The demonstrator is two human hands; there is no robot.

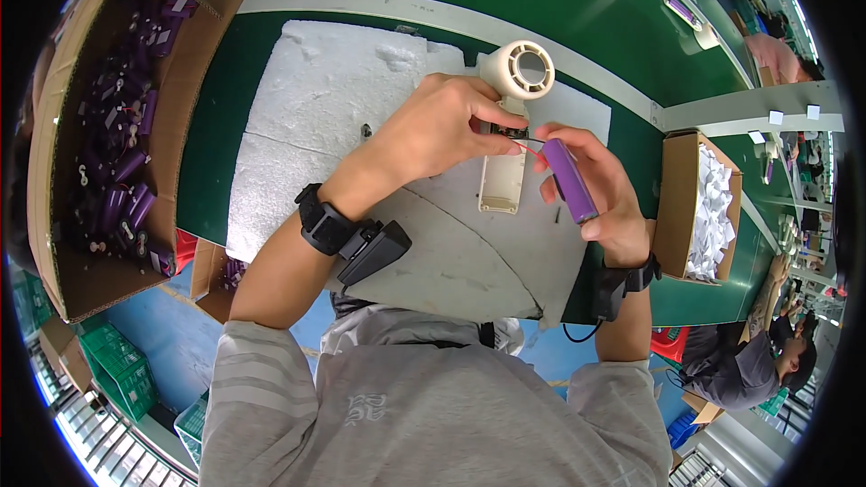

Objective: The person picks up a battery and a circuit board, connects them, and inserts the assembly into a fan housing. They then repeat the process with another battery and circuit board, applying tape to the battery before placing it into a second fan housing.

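Note:
A cream handheld fan point(501, 182) lies on a white foam board point(334, 81), its round head away from me and its handle open like a trough. My left hand point(433, 131) is closed around the upper handle, thumb and forefinger at a small dark circuit board point(511, 133) there. My right hand point(613, 185) grips a purple cylindrical battery point(570, 182), held tilted just right of the handle. A red wire point(529, 151) and a dark wire run between battery and handle. The left fingers partly hide where the wires end.
At left stands a cardboard box point(194, 99) of purple batteries. A smaller box point(672, 207) with white pieces is at right. A metal rail point(379, 4) crosses the far side of the green bench. Small dark bits lie on the foam. Co-workers sit at far right.

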